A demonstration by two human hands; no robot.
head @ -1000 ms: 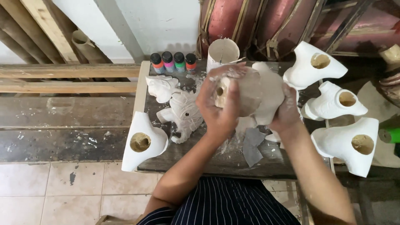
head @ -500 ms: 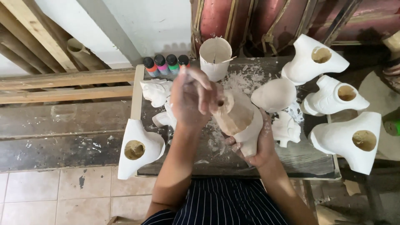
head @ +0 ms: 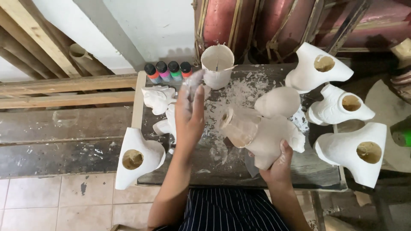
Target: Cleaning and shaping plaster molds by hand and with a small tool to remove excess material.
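Head view: we work over a dusty table [head: 299, 171].
Right hand [head: 278, 169]: clamped under the plaster figure [head: 261, 132], tilting its hollow base toward us at 3 o'clock.
Left hand [head: 190, 115]: fingers apart, empty, reaching toward the white cup [head: 217, 66] at 12 o'clock.

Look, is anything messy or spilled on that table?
Yes. White crumbs and dust lie scattered over the dark table near the white cup. The left hand is dusted white too, while the right hand holds a pale figure.
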